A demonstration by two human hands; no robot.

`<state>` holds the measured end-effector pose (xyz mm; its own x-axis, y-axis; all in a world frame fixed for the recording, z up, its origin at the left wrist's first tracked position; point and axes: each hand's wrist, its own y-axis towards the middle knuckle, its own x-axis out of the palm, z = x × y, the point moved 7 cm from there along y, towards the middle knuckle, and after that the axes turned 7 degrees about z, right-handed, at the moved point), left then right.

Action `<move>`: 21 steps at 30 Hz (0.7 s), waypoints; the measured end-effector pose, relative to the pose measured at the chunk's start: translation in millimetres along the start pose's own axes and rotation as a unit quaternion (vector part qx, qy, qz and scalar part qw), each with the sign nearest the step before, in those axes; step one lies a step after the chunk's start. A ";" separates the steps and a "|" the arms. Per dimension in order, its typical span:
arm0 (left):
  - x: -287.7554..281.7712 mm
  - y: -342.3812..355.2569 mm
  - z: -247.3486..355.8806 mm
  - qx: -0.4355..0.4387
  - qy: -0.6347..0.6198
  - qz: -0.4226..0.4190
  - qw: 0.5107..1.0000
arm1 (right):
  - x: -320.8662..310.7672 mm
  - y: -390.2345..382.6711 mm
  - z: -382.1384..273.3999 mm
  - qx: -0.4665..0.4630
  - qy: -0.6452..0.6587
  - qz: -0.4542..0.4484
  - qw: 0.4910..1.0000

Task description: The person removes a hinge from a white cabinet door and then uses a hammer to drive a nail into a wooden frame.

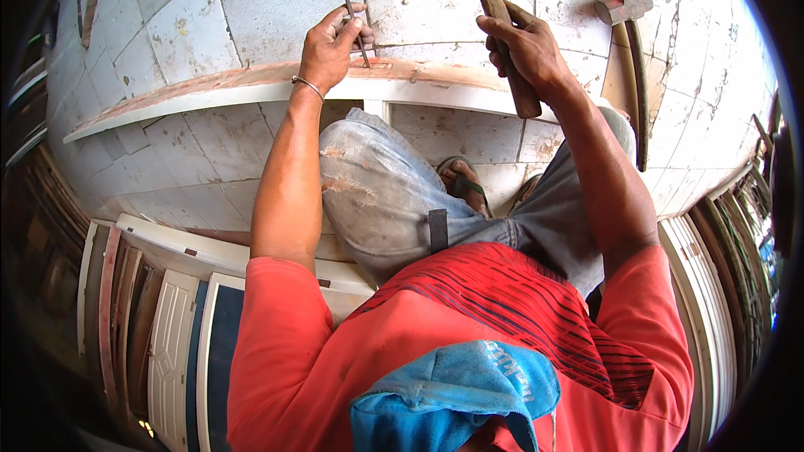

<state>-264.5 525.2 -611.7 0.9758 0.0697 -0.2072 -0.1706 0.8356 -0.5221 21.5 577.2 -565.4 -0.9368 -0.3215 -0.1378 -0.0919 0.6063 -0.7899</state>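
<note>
My left hand (pixel 333 43) pinches a long dark metal nail (pixel 347 2) between thumb and fingers. The nail stands slightly tilted, its lower tip at the wooden frame piece (pixel 243 79). That piece is a long white-edged board with a bare reddish-brown top, lying across in front of my knees. In my right hand (pixel 526 46) is a claw hammer (pixel 494 2), gripped around its wooden handle. Its steel head is raised to the right of the nail and apart from it.
A sledgehammer (pixel 624 7) with a worn, red-marked head lies on the tiled floor (pixel 285 0) at the far right. White panelled doors (pixel 174 351) and boards lean at the lower left. More slats (pixel 708 301) are stacked at the right. A thin wooden strip (pixel 90 17) lies far left.
</note>
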 end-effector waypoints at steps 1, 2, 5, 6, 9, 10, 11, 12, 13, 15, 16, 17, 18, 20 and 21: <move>-0.2 0.4 0.9 0.001 -0.001 0.001 1.000 | 2.3 -0.3 -2.8 -0.004 -0.004 -0.001 1.000; -1.1 1.2 2.0 0.004 0.002 0.009 1.000 | 4.2 -1.0 -5.0 -0.005 -0.004 -0.001 1.000; -11.7 9.7 4.7 0.024 0.000 0.038 0.999 | 13.0 -5.2 -17.6 -0.035 -0.031 -0.005 0.999; -17.1 11.0 7.2 0.037 0.000 0.059 0.998 | 14.4 -4.5 -18.6 -0.036 -0.032 -0.006 0.999; -7.7 6.3 1.5 0.009 0.000 0.038 0.999 | 20.1 -1.7 -24.3 -0.051 -0.025 -0.021 0.998; -5.9 4.9 -0.2 -0.003 0.006 0.029 1.000 | 21.6 -1.7 -27.3 -0.055 -0.035 -0.023 0.998; -7.1 5.8 -2.4 -0.003 -0.005 0.031 0.999 | 23.3 -1.9 -30.2 -0.059 -0.045 -0.024 0.997; -7.4 6.2 -3.6 -0.003 -0.006 0.032 0.999 | 25.1 -2.3 -32.5 -0.060 -0.046 -0.025 0.997; -6.9 6.6 -5.3 -0.006 -0.021 0.032 0.999 | 26.7 -2.9 -35.0 -0.064 -0.057 -0.022 0.996; -7.8 8.2 -7.7 -0.011 -0.036 0.033 0.999 | 29.8 -2.9 -39.4 -0.068 -0.068 -0.020 0.995; -7.6 9.1 -8.2 -0.007 -0.027 0.029 0.999 | 31.7 -2.5 -41.9 -0.074 -0.079 -0.022 0.994; -7.4 9.6 -8.7 -0.003 -0.018 0.024 1.000 | 33.4 -1.9 -44.2 -0.079 -0.090 -0.023 0.992; -6.6 9.2 -6.3 -0.004 -0.019 0.024 1.000 | 34.6 -1.3 -45.3 -0.079 -0.092 -0.023 0.992; 0.4 8.5 -2.4 -0.011 -0.006 0.001 1.000 | 37.9 1.3 -47.0 -0.077 -0.080 -0.034 0.993; 1.2 8.2 -2.4 -0.011 -0.006 0.002 1.000 | 39.0 4.1 -47.7 -0.077 -0.080 -0.035 0.993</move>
<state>-265.0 530.9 -618.3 0.9766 0.0805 -0.1996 -0.1781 0.8227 -0.5398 -31.5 601.8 -545.5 -0.8613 -0.4716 -0.1890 -0.2175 0.6785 -0.7016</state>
